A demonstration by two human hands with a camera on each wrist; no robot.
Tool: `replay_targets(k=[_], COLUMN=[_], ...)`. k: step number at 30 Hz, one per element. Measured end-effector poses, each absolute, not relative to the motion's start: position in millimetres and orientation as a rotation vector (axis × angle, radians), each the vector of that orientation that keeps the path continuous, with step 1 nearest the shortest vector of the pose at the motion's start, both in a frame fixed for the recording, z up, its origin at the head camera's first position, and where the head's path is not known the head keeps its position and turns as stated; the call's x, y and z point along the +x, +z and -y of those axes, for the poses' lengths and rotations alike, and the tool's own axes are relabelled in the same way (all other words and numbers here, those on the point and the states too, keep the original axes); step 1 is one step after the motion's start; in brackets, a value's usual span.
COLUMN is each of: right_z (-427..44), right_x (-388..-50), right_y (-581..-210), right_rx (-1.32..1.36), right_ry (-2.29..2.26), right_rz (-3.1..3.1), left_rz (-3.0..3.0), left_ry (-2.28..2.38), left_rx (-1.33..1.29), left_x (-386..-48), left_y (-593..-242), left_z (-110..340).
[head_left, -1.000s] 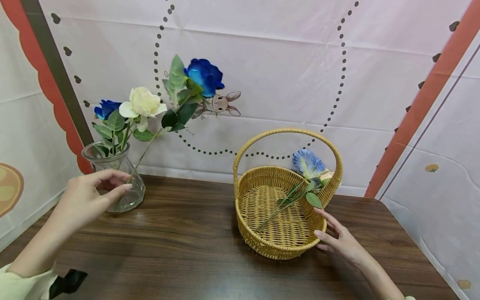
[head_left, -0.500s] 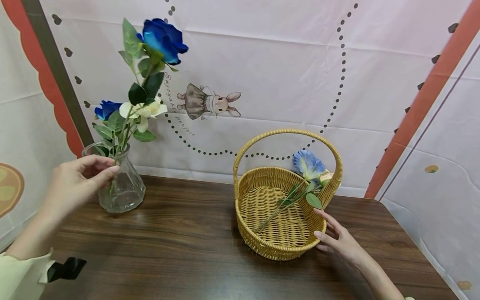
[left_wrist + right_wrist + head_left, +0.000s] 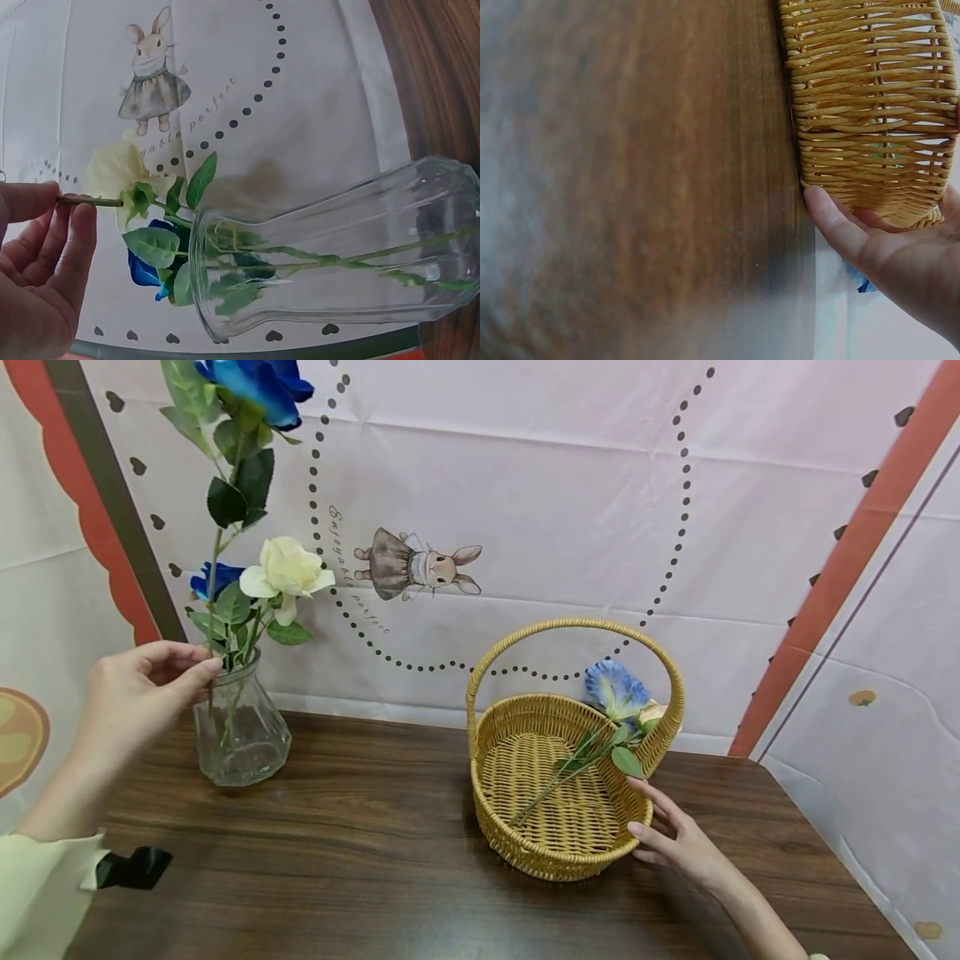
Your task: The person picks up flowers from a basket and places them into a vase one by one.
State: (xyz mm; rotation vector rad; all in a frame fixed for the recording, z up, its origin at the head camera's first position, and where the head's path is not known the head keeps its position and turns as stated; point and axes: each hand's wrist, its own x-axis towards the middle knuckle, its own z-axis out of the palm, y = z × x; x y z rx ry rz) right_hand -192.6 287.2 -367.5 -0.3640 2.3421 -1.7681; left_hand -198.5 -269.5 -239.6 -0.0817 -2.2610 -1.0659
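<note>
My left hand (image 3: 135, 702) pinches the stem of a tall blue rose (image 3: 262, 389), held upright beside and above the mouth of a clear glass vase (image 3: 262, 739). In the left wrist view, the lower end of that stem (image 3: 94, 201) sticks out past the fingertips, outside the vase. A cream rose (image 3: 288, 568) and a second blue rose (image 3: 221, 578) stand in the vase. My right hand (image 3: 686, 847) rests against the right side of a yellow wicker basket (image 3: 558, 864), its fingers relaxed at the rim; the right wrist view shows them along the outer wall.
Inside the basket lie a pale blue flower (image 3: 615, 687) and a peach flower (image 3: 651, 714), their heads leaning on the right rim under the arched handle (image 3: 573, 622). Behind the brown wooden table (image 3: 360, 835) hangs a printed cloth (image 3: 540, 510) with a rabbit figure.
My left hand has moved left and upward, bringing the blue rose from a slant to nearly upright and lifting its stem to the vase's mouth. Right hand and basket have stayed put.
</note>
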Motion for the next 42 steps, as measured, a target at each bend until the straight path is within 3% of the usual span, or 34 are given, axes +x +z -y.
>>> replay_targets(k=[32, 42], right_z=[-285.4, -286.0], right_x=[-193.2, -192.2], right_y=[-368.0, -366.8], right_rx=[-0.366, -0.354], right_ry=[-1.759, -1.756], right_rz=[-2.353, -2.354], left_rz=[2.066, 2.083], left_ry=[-1.128, -1.081], left_rx=[0.072, 0.184], left_x=[-257.9, -269.5], left_y=[-229.9, -242.0], left_z=[272.7, 276.9])
